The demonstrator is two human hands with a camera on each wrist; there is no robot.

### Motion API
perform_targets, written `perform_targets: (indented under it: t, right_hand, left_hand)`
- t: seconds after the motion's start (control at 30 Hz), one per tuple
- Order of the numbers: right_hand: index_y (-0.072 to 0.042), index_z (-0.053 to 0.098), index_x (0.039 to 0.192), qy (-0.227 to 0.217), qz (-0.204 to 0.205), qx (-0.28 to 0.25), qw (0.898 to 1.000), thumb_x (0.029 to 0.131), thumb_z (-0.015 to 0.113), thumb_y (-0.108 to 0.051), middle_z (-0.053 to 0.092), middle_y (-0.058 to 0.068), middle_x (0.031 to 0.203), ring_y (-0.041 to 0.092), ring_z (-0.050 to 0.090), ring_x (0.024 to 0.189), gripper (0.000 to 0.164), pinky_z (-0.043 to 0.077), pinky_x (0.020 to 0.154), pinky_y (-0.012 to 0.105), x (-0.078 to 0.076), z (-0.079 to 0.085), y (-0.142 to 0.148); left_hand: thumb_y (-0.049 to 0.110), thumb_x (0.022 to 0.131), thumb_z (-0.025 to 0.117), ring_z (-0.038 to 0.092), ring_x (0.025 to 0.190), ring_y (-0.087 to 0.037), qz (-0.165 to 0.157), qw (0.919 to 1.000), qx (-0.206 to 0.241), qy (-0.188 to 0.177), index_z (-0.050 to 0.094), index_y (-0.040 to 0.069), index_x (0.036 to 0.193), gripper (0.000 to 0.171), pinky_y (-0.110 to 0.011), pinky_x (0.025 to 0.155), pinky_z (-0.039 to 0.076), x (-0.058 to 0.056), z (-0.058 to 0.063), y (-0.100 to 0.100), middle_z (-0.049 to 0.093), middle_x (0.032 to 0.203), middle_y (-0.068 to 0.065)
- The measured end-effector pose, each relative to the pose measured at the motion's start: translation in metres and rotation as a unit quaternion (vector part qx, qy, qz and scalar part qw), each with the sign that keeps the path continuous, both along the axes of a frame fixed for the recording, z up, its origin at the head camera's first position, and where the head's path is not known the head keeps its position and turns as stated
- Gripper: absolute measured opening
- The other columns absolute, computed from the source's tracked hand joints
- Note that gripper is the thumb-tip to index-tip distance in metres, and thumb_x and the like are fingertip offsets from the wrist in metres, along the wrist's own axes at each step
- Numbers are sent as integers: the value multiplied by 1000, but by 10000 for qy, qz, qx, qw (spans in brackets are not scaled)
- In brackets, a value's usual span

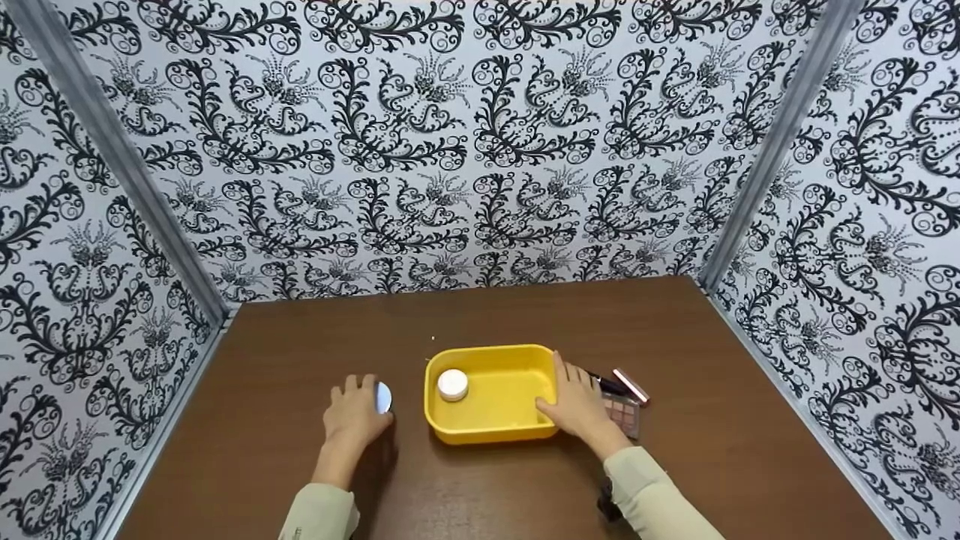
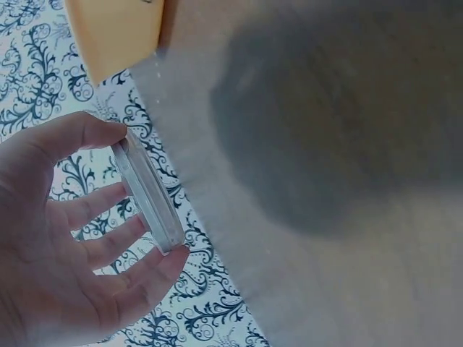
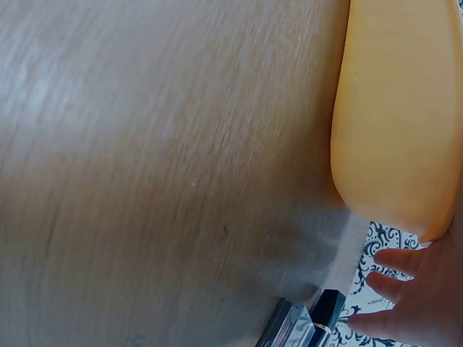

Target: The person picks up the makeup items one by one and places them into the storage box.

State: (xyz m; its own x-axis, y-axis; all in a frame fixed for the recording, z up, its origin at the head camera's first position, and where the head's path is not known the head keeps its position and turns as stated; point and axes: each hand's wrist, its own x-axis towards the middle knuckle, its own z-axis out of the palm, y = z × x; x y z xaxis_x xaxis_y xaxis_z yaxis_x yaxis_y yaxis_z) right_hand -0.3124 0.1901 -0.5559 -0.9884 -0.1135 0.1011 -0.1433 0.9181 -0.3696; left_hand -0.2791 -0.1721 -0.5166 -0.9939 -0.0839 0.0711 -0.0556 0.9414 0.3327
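The left hand (image 1: pixel 351 411) pinches a flat, round compact with a clear rim (image 2: pixel 150 194) between thumb and fingers, near the left end of a yellow plastic rectangular tray (image 1: pixel 491 436) on the brown wooden desk (image 1: pixel 322 330). The right hand (image 1: pixel 579 403) touches the tray's right rim, its fingers straight and spread, well apart from the compact. A round white lidded jar (image 1: pixel 452 385) sits inside the tray's left end; a pan palette (image 1: pixel 624 416) lies beside the right hand, toward the desk's right edge.
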Motion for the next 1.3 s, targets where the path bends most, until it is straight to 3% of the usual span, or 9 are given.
perform_targets:
  t: [0.5,1.07,1.3]
  right_hand:
    - [-3,20,158,26,3,-10,10000,89,65,-45,42,22,153,45,39,139,93,28,116,64,-3,-3,2]
    - [-3,20,158,49,29,47,10000,88,67,-45,42,23,152,45,40,138,94,29,115,64,-3,-4,2]
    - [-4,19,159,13,16,57,10000,88,66,-47,42,22,153,44,39,139,95,27,116,64,-5,-5,2]
  left_hand:
    - [29,78,77,50,116,-46,-246,9990,-68,375,54,6,136,67,-60,81,55,-11,27,26,52,134,-23]
    - [31,79,79,52,116,-42,-526,9966,-15,640,58,10,131,61,-56,82,56,-18,41,64,55,131,-18]
    - [34,77,84,51,120,-40,-630,9972,-118,385,55,11,136,70,-54,86,57,-22,40,82,54,135,-17]
